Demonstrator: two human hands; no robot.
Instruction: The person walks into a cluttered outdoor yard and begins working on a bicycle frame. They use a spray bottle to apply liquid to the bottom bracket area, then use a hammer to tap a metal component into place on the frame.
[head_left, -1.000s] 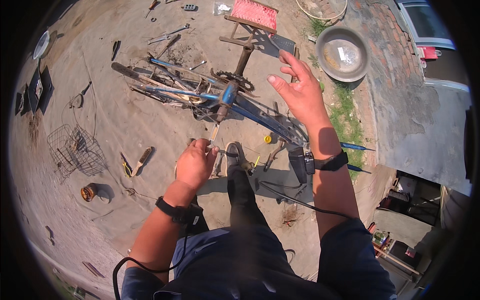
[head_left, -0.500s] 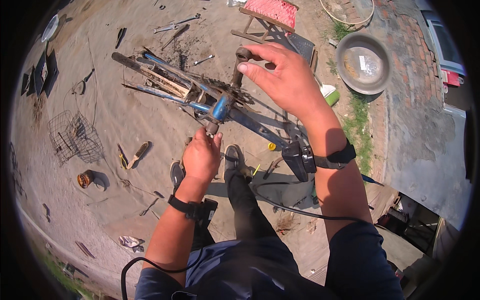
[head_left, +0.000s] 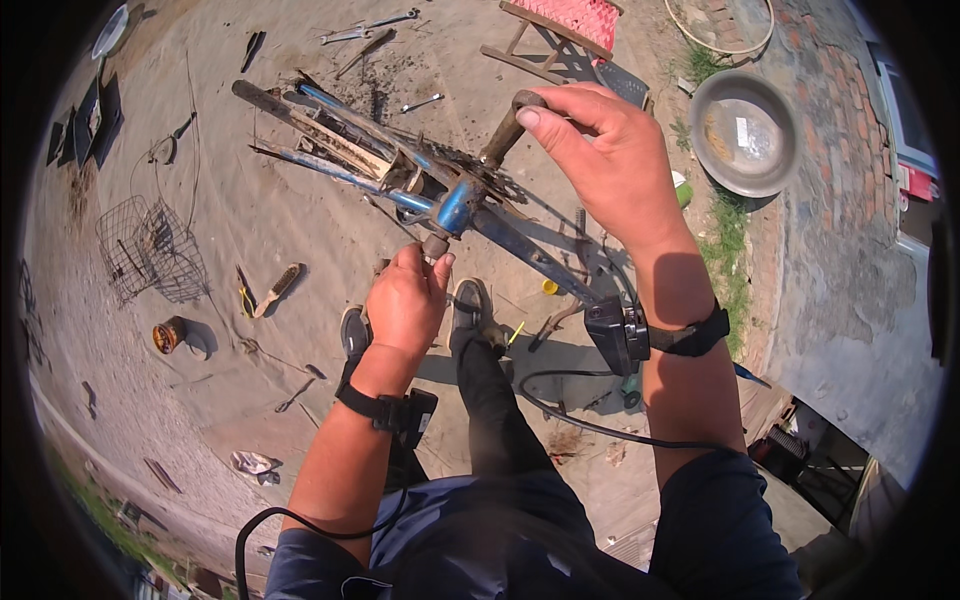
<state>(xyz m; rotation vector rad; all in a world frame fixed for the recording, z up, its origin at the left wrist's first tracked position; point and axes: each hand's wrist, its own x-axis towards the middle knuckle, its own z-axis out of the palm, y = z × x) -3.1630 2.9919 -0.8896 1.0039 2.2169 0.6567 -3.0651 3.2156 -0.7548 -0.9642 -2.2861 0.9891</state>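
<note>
A worn blue bicycle frame with rusty, dirty tubes is held up in front of me, slanting across the view. From its far side sticks a rusty crank arm, beside a dark chainring. My right hand is closed on the outer end of this crank arm, between thumb and fingers. My left hand is closed around a rusty piece on the near end of the bottom bracket. That piece looks like the other crank arm, mostly hidden by my fingers.
Wrenches lie on the sandy ground beyond the frame. A wire basket, a brush and a rusty can are at left. To the right stand a grey basin and a stool with a pink woven seat.
My right hand has moved right, and the crank arm in it now leans further right. The bicycle frame sits slightly further right in view. My left hand keeps its grip.
</note>
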